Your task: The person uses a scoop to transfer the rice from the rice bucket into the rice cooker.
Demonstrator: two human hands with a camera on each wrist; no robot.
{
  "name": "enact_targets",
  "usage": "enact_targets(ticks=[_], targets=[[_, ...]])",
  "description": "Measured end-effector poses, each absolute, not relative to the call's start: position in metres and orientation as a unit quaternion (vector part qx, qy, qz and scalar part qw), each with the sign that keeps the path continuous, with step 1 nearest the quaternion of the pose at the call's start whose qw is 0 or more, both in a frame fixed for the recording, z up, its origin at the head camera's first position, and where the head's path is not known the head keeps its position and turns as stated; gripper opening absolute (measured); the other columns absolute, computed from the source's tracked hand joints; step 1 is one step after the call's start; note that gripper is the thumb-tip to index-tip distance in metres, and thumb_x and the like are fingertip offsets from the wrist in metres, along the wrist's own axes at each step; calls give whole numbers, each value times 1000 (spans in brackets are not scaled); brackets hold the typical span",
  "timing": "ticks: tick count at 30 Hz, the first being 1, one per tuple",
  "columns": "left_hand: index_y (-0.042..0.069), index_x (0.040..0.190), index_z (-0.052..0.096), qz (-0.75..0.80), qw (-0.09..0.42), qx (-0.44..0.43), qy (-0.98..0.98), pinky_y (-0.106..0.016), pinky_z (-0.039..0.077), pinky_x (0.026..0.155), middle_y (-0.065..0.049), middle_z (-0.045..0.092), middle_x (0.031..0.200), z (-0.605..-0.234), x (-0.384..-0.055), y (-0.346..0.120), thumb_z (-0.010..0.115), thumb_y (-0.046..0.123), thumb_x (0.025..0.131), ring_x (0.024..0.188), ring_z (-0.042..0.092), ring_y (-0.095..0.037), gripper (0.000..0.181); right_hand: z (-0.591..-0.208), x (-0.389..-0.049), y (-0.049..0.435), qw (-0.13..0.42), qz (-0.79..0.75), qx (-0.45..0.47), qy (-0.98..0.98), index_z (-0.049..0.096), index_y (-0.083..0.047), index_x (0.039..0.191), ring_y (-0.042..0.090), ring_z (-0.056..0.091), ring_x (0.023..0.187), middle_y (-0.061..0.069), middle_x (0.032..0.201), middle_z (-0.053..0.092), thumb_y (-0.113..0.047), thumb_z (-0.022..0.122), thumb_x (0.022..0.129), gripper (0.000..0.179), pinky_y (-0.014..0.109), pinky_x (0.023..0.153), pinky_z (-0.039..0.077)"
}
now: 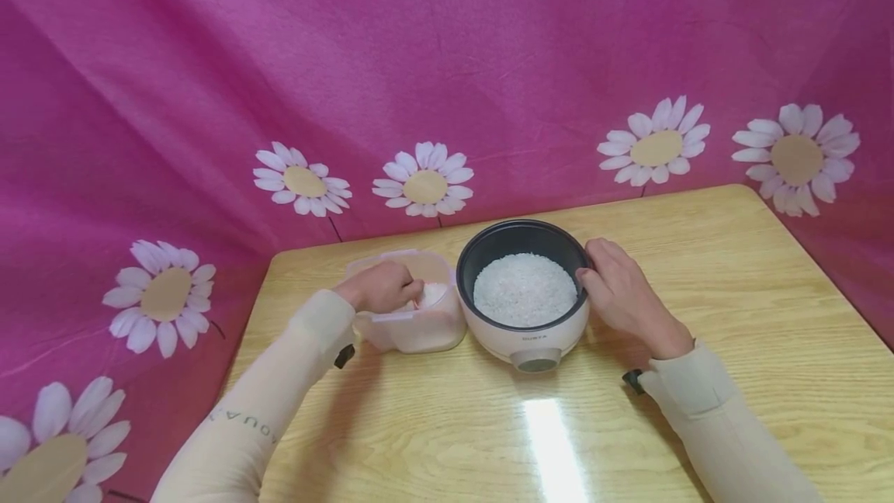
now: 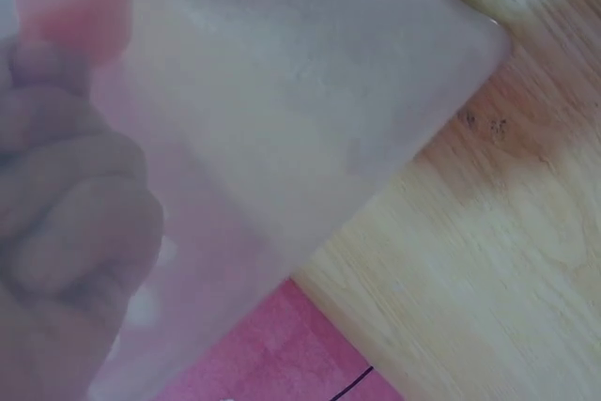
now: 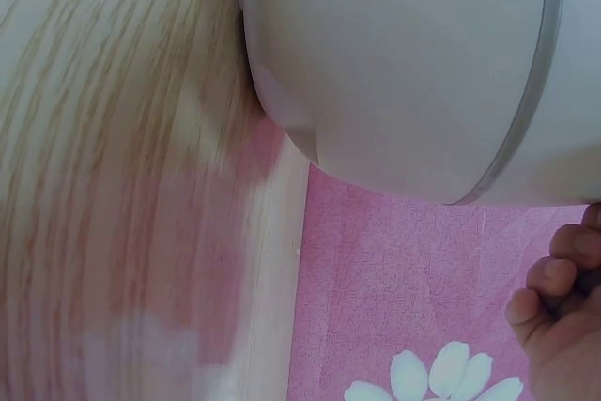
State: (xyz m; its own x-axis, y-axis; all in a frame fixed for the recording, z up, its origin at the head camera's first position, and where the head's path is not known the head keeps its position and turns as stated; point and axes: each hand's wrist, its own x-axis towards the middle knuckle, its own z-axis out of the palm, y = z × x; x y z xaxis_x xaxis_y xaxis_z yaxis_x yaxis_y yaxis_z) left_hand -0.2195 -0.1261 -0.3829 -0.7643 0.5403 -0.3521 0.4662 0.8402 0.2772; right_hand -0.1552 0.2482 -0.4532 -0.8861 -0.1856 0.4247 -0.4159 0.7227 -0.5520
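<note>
A white rice cooker (image 1: 482, 332) with a black inner pot holds white rice (image 1: 525, 289). My right hand (image 1: 621, 289) grips its right rim, thumb at the edge. In the right wrist view, curled fingers (image 3: 551, 274) show beside the cooker's pale side (image 3: 404, 72). Left of the cooker and close against it stands a translucent plastic container (image 1: 426, 334) with rice (image 1: 434, 295) inside. My left hand (image 1: 380, 286) reaches into it, fingers curled round a small red scoop (image 2: 80, 2), seen blurred through the container wall in the left wrist view.
Both vessels stand on a wood-grain table (image 1: 433, 425), near its back edge. A magenta curtain (image 1: 447, 60) with white daisies hangs behind and beside the table. Light glares off the tabletop in front of the cooker.
</note>
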Motion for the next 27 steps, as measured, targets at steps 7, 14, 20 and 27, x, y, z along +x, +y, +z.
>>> enact_targets(ticks=[7,14,20,27], targets=[[16,68,63,89,202,243,945,-26,37,64,7,38,60,-376,-217,-130,46,29,104,59,42,-10,42,-453,-155,248,157,334,158,-916,54,-6,97,18,43,83,6,87,47,-13,45,97,11,31,71,37],[18,64,52,102,185,242,947,-28,37,65,6,36,61,-369,-216,-135,44,29,104,61,40,-11,43,-452,-154,247,150,337,155,-916,54,-6,99,18,43,84,7,88,48,-14,44,98,12,32,72,37],[19,61,48,112,169,242,949,-30,39,70,6,34,60,-366,-214,-138,43,29,104,62,40,-12,44,-453,-155,247,166,336,160,-913,54,-6,95,18,42,82,6,86,48,-12,45,97,11,31,71,36],[15,75,72,131,157,241,949,-30,42,73,6,38,60,-363,-211,-143,42,27,103,63,43,-12,42,-452,-154,247,157,337,156,-915,54,-6,97,18,43,83,6,87,48,-13,44,98,12,32,71,37]])
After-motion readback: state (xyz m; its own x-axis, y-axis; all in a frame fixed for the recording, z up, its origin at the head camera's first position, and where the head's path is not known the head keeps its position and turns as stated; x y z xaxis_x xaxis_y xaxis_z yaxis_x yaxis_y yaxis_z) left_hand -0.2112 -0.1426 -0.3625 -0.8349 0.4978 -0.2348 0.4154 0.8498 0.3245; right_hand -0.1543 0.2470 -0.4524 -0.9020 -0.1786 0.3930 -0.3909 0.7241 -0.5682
